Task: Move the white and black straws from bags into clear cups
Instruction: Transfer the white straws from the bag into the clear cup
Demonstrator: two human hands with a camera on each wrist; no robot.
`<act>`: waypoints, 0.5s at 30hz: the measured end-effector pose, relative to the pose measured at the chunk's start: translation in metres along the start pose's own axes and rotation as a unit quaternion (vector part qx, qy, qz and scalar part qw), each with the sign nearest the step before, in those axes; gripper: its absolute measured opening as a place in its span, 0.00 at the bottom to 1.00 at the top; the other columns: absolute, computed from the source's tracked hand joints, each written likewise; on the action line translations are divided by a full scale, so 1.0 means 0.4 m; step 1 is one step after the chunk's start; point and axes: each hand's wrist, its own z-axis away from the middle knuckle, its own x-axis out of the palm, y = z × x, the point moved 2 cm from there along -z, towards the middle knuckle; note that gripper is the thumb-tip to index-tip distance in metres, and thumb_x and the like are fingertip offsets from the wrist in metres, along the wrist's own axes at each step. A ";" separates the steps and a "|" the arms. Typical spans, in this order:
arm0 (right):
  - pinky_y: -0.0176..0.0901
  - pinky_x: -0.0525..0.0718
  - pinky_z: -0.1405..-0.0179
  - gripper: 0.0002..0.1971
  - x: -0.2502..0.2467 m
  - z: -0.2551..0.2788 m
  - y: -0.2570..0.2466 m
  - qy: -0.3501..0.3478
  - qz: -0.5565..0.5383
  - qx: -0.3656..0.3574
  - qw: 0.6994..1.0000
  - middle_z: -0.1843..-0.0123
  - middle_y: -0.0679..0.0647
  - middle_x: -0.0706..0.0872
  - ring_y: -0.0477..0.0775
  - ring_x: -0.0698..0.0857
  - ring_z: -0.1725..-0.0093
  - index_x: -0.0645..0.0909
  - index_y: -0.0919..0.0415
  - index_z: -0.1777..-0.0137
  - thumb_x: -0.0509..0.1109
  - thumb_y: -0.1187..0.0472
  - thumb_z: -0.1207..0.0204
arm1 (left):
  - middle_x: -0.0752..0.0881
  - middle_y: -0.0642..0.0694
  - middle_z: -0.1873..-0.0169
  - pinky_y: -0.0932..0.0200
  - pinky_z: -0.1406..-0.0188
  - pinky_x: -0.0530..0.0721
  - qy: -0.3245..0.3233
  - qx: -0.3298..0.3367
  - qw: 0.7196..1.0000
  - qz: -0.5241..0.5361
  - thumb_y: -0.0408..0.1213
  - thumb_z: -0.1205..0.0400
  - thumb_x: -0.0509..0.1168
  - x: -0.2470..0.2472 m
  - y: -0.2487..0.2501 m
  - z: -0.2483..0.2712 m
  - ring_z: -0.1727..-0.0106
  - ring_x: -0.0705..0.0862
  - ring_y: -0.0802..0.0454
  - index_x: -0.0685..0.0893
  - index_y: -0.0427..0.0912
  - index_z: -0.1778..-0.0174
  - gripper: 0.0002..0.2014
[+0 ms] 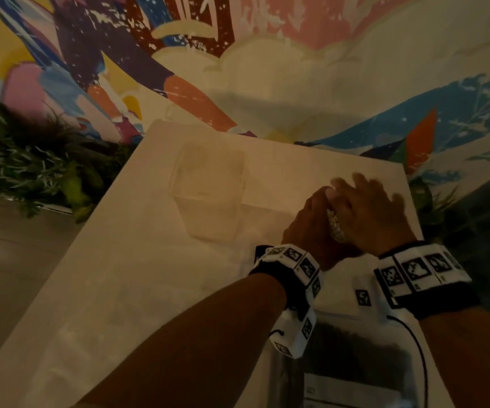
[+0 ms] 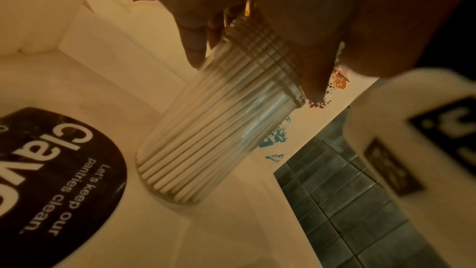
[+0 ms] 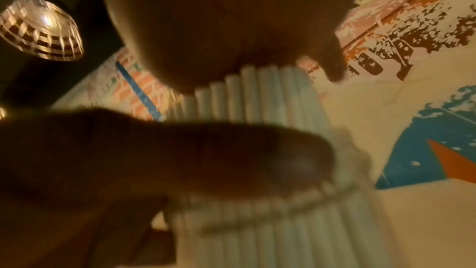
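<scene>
A clear cup (image 2: 206,140) packed with white straws (image 2: 177,162) stands on the white table (image 1: 137,290). My left hand (image 1: 311,228) grips the cup near its rim, with fingers (image 2: 193,38) on one side and the thumb on the other. My right hand (image 1: 367,213) lies over the tops of the straws (image 3: 270,93), fingers spread and straight. In the head view only a strip of straw ends (image 1: 336,228) shows between the two hands. A clear bag of black straws (image 1: 352,357) lies at the table's near edge, under my wrists.
A clear square container (image 1: 208,195) stands mid-table, left of my hands. A black round sticker (image 2: 51,170) with white lettering lies on the table near the cup. Green plants (image 1: 32,166) line the floor at the left. A painted wall rises behind; dark tiled floor (image 2: 360,201) lies to the right.
</scene>
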 end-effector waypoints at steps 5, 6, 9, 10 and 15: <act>0.71 0.65 0.27 0.37 0.001 0.001 -0.015 0.005 -0.040 0.028 0.999 0.17 0.58 0.59 0.65 0.60 0.20 0.58 0.52 0.20 0.38 0.31 0.22 | 0.68 0.52 0.24 0.46 0.30 0.74 0.000 0.018 0.999 -0.036 0.50 0.36 0.80 -0.007 0.008 0.015 0.27 0.73 0.48 0.52 0.57 0.21 0.53; 0.69 0.67 0.28 0.38 0.006 0.006 -0.026 -0.012 -0.037 0.015 0.999 0.19 0.58 0.63 0.65 0.63 0.22 0.60 0.53 0.20 0.37 0.31 0.23 | 0.66 0.50 0.22 0.45 0.27 0.71 -0.004 0.035 0.995 -0.096 0.50 0.30 0.76 -0.006 0.011 0.015 0.25 0.70 0.46 0.51 0.52 0.19 0.49; 0.57 0.69 0.29 0.31 0.025 0.026 -0.047 0.004 -0.075 -0.011 0.997 0.23 0.56 0.72 0.61 0.69 0.25 0.67 0.56 0.22 0.47 0.39 0.17 | 0.51 0.38 0.17 0.33 0.20 0.42 -0.027 0.085 0.963 -0.253 0.58 0.16 0.52 0.005 0.013 -0.004 0.17 0.51 0.36 0.42 0.42 0.17 0.39; 0.55 0.69 0.28 0.28 0.027 0.031 -0.048 0.015 -0.090 -0.014 0.996 0.24 0.55 0.74 0.60 0.69 0.25 0.69 0.56 0.23 0.49 0.42 0.16 | 0.49 0.37 0.17 0.32 0.22 0.35 -0.029 0.076 0.961 -0.264 0.59 0.16 0.49 0.003 0.002 -0.015 0.17 0.49 0.36 0.40 0.41 0.17 0.40; 0.49 0.69 0.27 0.31 0.017 0.032 -0.013 0.070 -0.214 0.005 0.974 0.22 0.56 0.73 0.56 0.72 0.24 0.67 0.56 0.21 0.52 0.41 0.21 | 0.63 0.48 0.19 0.49 0.26 0.66 -0.063 -0.043 0.997 0.005 0.51 0.34 0.80 -0.004 -0.006 -0.005 0.24 0.70 0.46 0.28 0.48 0.20 0.67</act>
